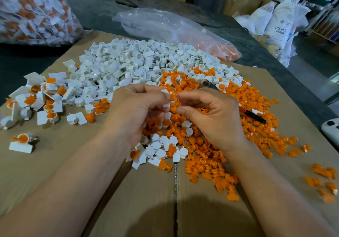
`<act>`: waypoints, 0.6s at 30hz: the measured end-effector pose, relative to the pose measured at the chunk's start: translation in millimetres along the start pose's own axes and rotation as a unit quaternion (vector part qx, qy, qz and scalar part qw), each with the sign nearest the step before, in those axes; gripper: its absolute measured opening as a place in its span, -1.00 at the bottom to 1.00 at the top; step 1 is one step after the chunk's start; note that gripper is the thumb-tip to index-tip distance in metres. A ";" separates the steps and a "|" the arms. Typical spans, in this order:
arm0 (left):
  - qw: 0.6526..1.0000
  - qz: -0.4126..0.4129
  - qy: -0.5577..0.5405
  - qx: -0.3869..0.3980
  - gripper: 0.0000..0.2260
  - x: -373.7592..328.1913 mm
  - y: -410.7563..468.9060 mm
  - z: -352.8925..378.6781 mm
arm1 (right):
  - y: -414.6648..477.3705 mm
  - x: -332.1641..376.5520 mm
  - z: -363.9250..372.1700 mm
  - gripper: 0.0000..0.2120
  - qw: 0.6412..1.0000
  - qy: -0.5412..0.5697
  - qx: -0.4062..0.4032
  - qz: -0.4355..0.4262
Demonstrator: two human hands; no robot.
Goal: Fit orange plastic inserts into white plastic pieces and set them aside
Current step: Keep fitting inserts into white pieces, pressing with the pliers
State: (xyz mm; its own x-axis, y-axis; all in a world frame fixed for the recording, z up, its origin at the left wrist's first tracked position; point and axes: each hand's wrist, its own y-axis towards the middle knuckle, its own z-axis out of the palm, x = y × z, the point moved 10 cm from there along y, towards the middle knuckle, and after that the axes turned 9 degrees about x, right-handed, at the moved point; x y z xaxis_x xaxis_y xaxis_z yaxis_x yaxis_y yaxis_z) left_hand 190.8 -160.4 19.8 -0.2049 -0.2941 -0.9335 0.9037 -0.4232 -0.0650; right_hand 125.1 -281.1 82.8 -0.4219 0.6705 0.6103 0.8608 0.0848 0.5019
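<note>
We see through one wide-angle head camera, facing forward and down across the counter [95,15], close above the left hand [134,112] and right hand [216,119] near the centre.

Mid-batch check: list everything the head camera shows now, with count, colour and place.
white pieces: uncounted heap, white, centre back
orange inserts: uncounted heap, orange, centre right, strays further right
fitted pieces: loose group, white with orange, left side
cardboard sheet: one, brown, under the heaps
full bag: one, clear, holds fitted pieces, far left
slack bag: one, clear, orange parts inside, behind the heaps
pen: one, black, on the inserts, right
sacks: several, white, far right background
held piece: one, white with orange insert, between both hands
left hand: one, pinches the held piece
right hand: one, pinches it from the right
</note>
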 end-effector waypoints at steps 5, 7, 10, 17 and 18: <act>1.000 0.003 -0.001 -0.003 -0.78 -0.7 0.0 -0.1 | -0.2 -0.8 0.3 -0.69 1.000 -0.006 -0.002 0.001; 1.000 0.000 -0.003 -0.002 -0.79 0.1 0.4 0.1 | -0.2 -0.6 0.0 -0.69 1.000 -0.005 -0.002 0.000; 1.000 -0.004 -0.004 -0.002 -0.76 0.5 0.1 0.5 | -0.1 1.2 -0.9 -0.70 1.000 -0.007 -0.002 -0.001; 1.000 -0.005 -0.005 -0.001 -0.84 0.9 0.0 -0.8 | -4.9 -38.5 -54.4 -0.79 0.980 -0.053 -0.063 0.183; 1.000 -0.004 -0.005 -0.001 -0.84 0.8 0.0 -0.8 | -7.9 -49.5 -62.9 -0.75 0.970 -0.078 -0.050 0.224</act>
State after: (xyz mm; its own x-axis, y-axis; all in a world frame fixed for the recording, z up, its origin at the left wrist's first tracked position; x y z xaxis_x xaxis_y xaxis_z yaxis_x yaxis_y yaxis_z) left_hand 190.9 -160.0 18.7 -0.2162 -0.2995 -0.9293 0.9024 -0.4247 -0.0731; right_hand 121.3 -361.4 87.2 0.0435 0.7281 0.6841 0.9125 -0.3077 0.2695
